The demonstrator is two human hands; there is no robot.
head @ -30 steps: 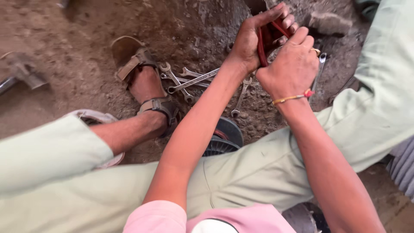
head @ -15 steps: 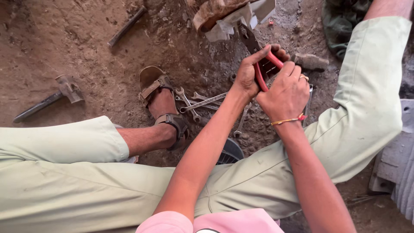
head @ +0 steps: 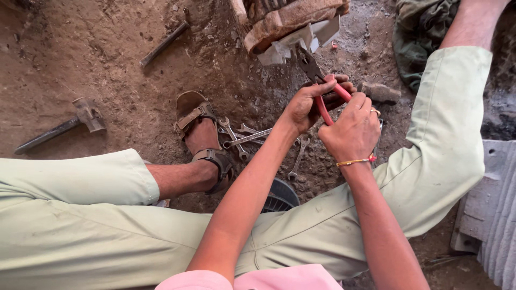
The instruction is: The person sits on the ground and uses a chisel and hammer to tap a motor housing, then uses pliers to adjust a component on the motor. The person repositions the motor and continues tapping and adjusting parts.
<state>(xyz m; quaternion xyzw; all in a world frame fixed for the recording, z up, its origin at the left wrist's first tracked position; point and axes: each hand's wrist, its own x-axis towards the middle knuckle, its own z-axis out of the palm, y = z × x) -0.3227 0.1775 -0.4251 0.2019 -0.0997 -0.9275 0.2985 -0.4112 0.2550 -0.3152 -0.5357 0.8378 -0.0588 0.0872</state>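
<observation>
Red-handled pliers [head: 322, 88]: gripped together by left hand [head: 306, 107] and right hand [head: 352, 131] (both squeezing for leverage), nose aimed at dusty machine part [head: 290, 24]; spanners [head: 247, 137] within reach.

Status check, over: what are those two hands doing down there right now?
Left hand and right hand both grip red-handled pliers. Plier nose at grimy part above. Spanners on dirt, clear of hands.

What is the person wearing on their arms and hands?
Both arms are bare up to short pink sleeves. The right hand wears a thin gold bangle with a red bead at the wrist and a ring on one finger. The left hand shows no jewellery or glove.
</observation>
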